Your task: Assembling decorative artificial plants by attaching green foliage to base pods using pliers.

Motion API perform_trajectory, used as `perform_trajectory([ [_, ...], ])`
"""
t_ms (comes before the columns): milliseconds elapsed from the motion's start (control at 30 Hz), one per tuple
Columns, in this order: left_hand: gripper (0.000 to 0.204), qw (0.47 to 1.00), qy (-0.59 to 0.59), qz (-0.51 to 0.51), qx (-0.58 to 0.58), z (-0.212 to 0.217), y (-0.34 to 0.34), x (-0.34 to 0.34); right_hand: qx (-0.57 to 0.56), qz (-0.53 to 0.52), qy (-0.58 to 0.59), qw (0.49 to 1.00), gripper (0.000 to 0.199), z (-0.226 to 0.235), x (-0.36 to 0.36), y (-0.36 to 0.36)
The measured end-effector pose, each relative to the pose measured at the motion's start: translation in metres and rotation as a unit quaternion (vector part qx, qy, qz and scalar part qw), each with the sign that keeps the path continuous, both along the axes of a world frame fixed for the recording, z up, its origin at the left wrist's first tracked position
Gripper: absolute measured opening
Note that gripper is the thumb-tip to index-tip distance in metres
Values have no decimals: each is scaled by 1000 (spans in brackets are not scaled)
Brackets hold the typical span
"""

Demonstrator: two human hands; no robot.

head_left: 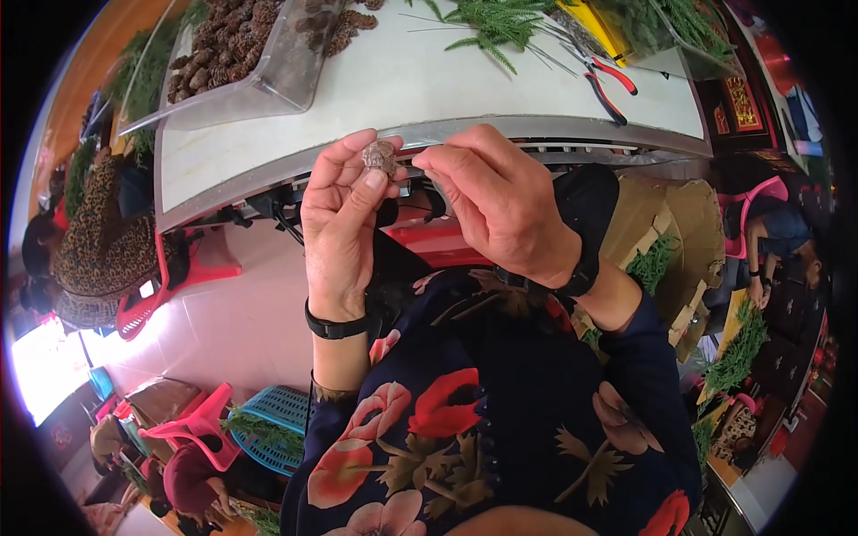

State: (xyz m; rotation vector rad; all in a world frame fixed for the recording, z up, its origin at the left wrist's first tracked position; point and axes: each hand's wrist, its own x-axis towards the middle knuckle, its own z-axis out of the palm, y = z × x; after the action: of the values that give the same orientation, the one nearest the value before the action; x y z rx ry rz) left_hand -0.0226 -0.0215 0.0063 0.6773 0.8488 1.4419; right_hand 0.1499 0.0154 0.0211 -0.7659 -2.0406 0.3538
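Note:
Just off the near edge of the white table (402,85), my left hand (335,232) holds a small brown pine cone (379,155) between thumb and fingers. My right hand (509,205) is close on its right, thumb and forefinger pinched together. Whatever lies in that pinch is too small to make out; it may be a thin wire. Red-and-black pliers (611,79) lie on the table at the right, jaws pointing away from me.
A clear plastic bin (273,94) with many pine cones stands at the table's left. Green artificial sprigs (496,31) and thin stems lie at the far right, beside another clear bin (688,36). A cardboard box (697,232) sits by my right arm. Other people work around.

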Motion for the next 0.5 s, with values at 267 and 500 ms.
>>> perform_trajectory([
  [267, 35, 1000, -5, -5, -7, -1, -3, 0, 2, -16, -2, 1000, 23, -4, -2, 3],
  [500, 34, 999, -17, -29, -10, -7, -5, 0, -16, -9, 37, 999, 23, -5, -9, -3],
])
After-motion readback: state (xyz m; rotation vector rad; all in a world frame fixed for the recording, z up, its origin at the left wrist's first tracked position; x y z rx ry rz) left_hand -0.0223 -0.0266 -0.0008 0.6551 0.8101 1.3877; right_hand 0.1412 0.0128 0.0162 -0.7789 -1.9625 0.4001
